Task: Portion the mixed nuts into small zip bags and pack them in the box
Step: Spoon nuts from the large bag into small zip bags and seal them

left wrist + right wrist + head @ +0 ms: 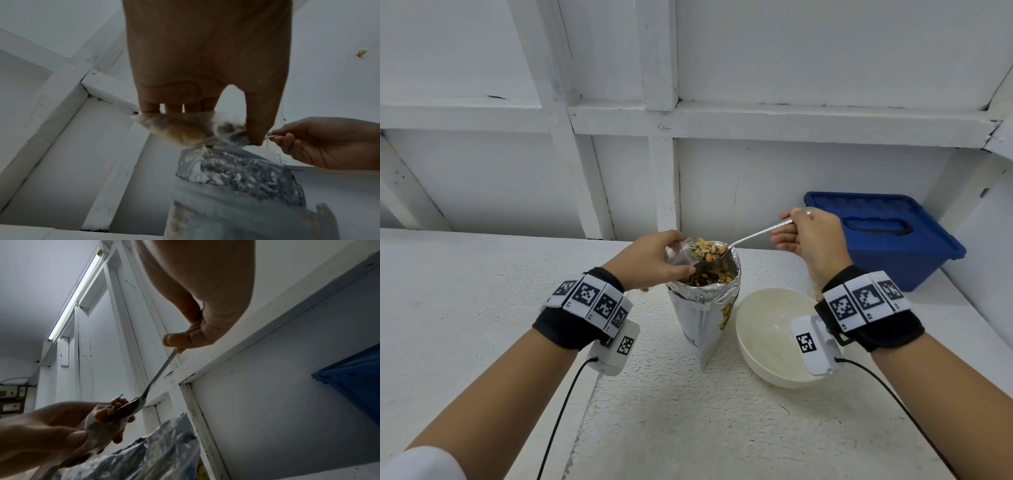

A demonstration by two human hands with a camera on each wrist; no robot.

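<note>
The right hand (813, 240) pinches the long steel spoon (714, 251); its heaped bowl points toward nine o'clock, touching the small clear zip bag (678, 255) pinched open by the left hand (650, 262).

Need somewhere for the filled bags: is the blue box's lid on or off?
On. The blue box sits shut, its handled lid covering the top.

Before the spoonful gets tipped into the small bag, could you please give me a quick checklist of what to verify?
1. Left hand holds the small zip bag: ok.
2. Bag mouth open wide enough: cannot tell.
3. Spoon loaded with nuts, right hand grip on handle: ok.
4. Spoon at bag mouth, over the foil nut pouch to catch spills: ok.
5. Blue box open for packing: not ok, lid on.
</note>
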